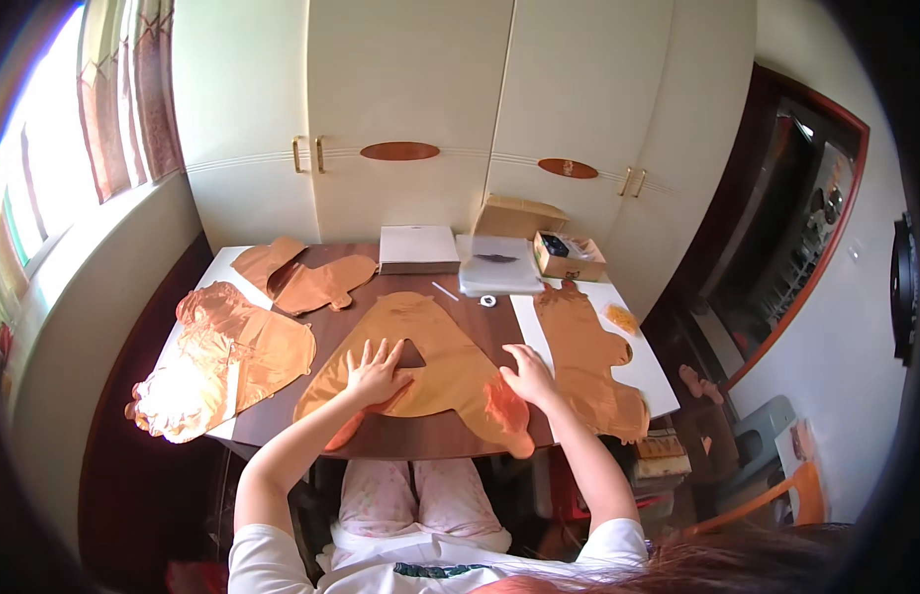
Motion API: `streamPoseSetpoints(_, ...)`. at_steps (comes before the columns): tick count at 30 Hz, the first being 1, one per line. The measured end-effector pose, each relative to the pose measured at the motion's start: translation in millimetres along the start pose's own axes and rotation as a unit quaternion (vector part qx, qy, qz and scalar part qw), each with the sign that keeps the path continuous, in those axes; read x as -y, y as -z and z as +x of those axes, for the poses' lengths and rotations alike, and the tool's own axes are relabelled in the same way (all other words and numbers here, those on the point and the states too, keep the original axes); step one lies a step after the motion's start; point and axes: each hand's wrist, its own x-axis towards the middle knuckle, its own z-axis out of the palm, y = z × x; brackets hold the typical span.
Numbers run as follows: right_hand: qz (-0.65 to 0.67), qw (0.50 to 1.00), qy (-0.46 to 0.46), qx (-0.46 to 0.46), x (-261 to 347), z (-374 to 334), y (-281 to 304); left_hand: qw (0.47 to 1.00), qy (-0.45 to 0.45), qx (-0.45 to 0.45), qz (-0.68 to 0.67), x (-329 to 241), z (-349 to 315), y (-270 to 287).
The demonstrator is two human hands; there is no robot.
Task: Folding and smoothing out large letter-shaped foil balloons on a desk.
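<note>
What worries me most is the flat, copper-coloured foil letter A lying spread on the dark brown worktop right in front of the wearer. The left hand rests on it, fingers fanned, beside the triangular opening; if it presses and drags, I think the thin film could crease or tear at that corner. The right hand has its fingers apart and grips nothing I can make out; it is at the edge of the right leg, and I cannot tell whether it touches the foil. Both feet of the letter reach toward the front edge, so a careless tug or a sleeve could pull it off toward the lap.

Around it I see little slack. A crumpled, shiny copper foil shape crowds the left, and a lobed copper foil shape lies close beyond the right hand. Behind are a thin white stick, a small white ring and a low white box, which limit sliding the letter backward. A sweep rightward might scatter the small yellow heap.
</note>
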Motion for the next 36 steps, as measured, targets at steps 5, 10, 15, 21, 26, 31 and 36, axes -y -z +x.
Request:
streamPoseSetpoints(5, -0.087, 0.991, -0.101, -0.014, -74.0, -17.3, 37.5, 0.999, 0.038, -0.002, 0.025, -10.4, 3.0, -5.7)
streamPoseSetpoints(10, -0.135, 0.971, -0.183, 0.071, -103.6, -45.8, 59.9, 0.999, 0.044, -0.009, 0.013, -9.6, 7.5, 0.5)
streamPoseSetpoints(15, -0.135, 0.972, -0.189, 0.039, -108.1, -60.1, 50.9, 0.999, -0.030, -0.030, -0.013, -34.3, 19.9, 13.4)
streamPoseSetpoints(21, -0.115, 0.978, -0.170, -0.048, -120.7, -63.7, 42.0, 0.994, -0.111, -0.009, -0.022, -80.5, 39.8, -3.7)
streamPoseSetpoints(26, -0.061, 0.978, -0.176, -0.089, -121.1, -66.5, 48.2, 0.974, -0.215, 0.017, -0.075, -130.9, 55.8, -9.1)
streamPoseSetpoints(31, 0.069, 0.965, -0.237, -0.088, -117.3, -64.1, 53.7, 0.957, -0.279, 0.030, -0.072, -178.7, 70.8, -20.2)
streamPoseSetpoints(36, -0.080, 0.985, -0.137, -0.070, -111.4, -68.1, 59.6, 0.946, -0.308, 0.011, -0.099, -207.9, 92.1, -52.6)
